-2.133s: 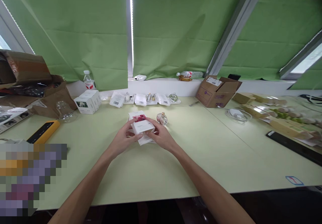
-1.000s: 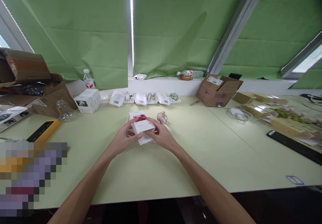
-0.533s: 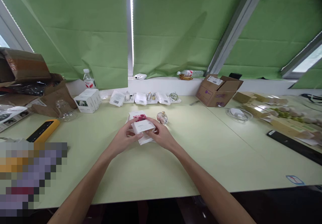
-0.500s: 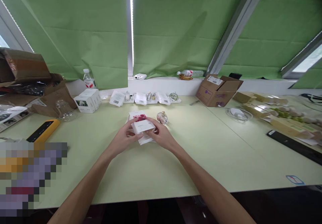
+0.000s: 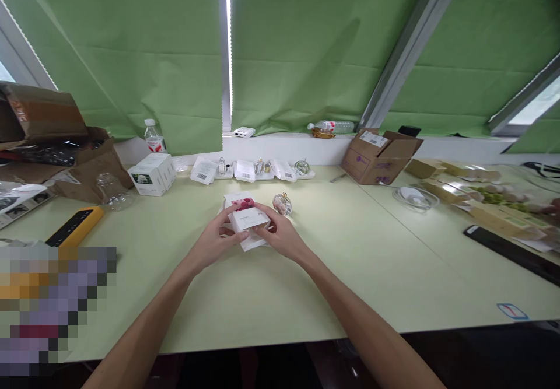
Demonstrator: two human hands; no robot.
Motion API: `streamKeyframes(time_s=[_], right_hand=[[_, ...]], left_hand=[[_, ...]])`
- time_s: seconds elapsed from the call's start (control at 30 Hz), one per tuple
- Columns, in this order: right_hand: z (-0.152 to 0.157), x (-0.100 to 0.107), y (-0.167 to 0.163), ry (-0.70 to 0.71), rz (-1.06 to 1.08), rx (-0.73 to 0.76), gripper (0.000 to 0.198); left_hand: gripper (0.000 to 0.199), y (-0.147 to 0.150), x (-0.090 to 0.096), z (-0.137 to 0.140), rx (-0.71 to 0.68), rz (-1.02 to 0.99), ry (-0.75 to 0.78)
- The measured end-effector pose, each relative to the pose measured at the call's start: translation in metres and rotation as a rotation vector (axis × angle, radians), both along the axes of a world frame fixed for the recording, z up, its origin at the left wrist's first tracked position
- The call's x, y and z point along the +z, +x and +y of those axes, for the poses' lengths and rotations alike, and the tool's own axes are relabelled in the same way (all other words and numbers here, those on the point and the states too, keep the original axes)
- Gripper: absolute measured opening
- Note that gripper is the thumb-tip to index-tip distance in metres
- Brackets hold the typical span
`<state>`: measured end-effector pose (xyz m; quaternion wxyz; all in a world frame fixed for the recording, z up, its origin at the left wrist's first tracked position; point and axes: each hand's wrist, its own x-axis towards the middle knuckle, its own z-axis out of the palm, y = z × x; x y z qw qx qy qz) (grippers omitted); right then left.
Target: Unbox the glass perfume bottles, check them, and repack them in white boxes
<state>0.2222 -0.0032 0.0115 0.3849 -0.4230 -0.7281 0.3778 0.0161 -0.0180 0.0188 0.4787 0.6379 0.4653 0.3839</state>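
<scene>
Between both hands is a small white box [image 5: 251, 218] with a pink-red flower picture, tilted slightly over the table. My left hand [image 5: 219, 234] grips its left side, thumb along the near edge. On the opposite side, my right hand [image 5: 280, 231] closes on the box with fingers and thumb. Beneath the box lies a white packet [image 5: 252, 242], mostly covered by the box and hands. Just beyond my right hand stands a round glass perfume bottle [image 5: 282, 203] with a gold top, touched by neither hand.
White packets [image 5: 245, 171] and small bottles line a tray at the back. White boxes [image 5: 151, 174] and a clear jar [image 5: 112, 192] stand left, near a yellow-and-black case [image 5: 75, 227]. A cardboard box [image 5: 378, 157], coiled cable [image 5: 415, 199] and black bar [image 5: 511, 253] are on the right.
</scene>
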Motion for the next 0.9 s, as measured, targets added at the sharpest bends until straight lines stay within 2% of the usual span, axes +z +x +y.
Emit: streamKeyframes(time_s=[0.9], right_hand=[[-0.0013,0.0017,0.0001,0.014,-0.025,-0.024,0.058]], left_hand=[[0.072,0.0005,-0.0022,-0.0006,0.002,0.01,0.03]])
